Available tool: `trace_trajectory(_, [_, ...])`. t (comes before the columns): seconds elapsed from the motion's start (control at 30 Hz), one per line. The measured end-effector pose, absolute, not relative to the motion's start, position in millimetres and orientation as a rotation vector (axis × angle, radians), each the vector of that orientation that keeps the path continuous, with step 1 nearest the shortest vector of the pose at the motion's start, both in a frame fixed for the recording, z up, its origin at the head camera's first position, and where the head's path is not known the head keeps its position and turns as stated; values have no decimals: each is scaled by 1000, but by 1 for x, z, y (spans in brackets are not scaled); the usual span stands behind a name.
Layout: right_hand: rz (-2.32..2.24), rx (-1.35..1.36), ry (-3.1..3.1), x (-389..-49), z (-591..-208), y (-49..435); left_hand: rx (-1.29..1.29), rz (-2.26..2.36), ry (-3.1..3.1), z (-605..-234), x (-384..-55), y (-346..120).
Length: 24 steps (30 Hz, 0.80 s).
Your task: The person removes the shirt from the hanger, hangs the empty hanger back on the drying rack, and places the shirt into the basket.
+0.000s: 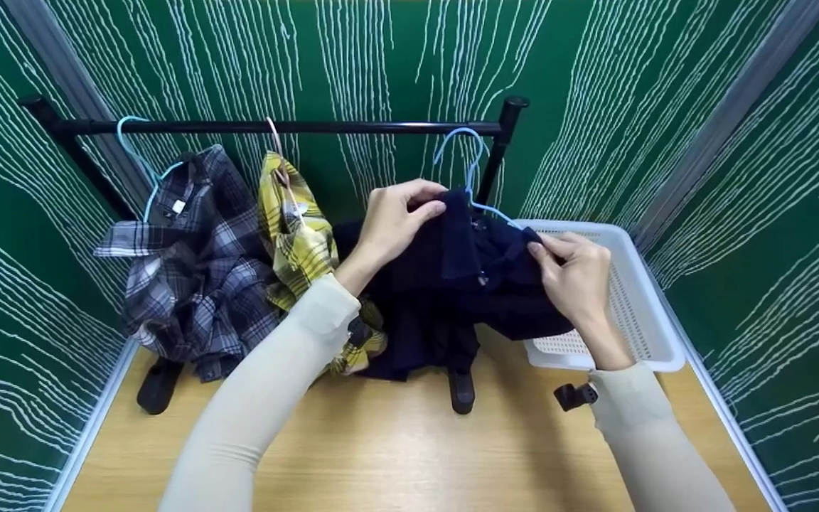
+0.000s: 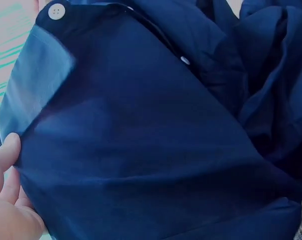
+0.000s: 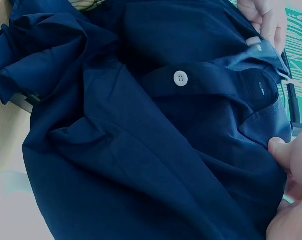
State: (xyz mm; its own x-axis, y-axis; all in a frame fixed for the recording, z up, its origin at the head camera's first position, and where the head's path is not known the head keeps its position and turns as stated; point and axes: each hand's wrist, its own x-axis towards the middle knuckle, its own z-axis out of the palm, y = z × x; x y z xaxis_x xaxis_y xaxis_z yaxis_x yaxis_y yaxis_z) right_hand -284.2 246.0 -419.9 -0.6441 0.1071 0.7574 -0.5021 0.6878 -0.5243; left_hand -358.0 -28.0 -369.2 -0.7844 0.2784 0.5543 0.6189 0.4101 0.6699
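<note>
A dark navy button-up shirt (image 1: 409, 284) hangs on a light blue hanger (image 1: 479, 153), whose hook is at the right end of the black rail. My left hand (image 1: 399, 220) pinches the shirt beside its collar (image 1: 458, 242). On the other side, my right hand (image 1: 579, 274) pinches the cloth near the end of the hanger's arm. The left wrist view shows my left thumb (image 2: 9, 150) on the shirt's edge below the collar flap. White buttons (image 3: 180, 78) run along the front placket, and the lower part of the shirt falls in loose folds.
The black rack (image 1: 296, 128) also carries a grey plaid shirt (image 1: 203, 270) on a blue hanger and a yellow plaid shirt (image 1: 299, 242) on a pink one. A white plastic basket (image 1: 655, 313) stands at the right on the wooden table (image 1: 409, 455). Green patterned walls enclose the space.
</note>
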Motion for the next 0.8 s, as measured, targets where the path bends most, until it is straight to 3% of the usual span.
trace_trajectory(0.8, [888, 348, -2103, -287, -414, 236, -753, -1386, -2288, -355, -355, -12])
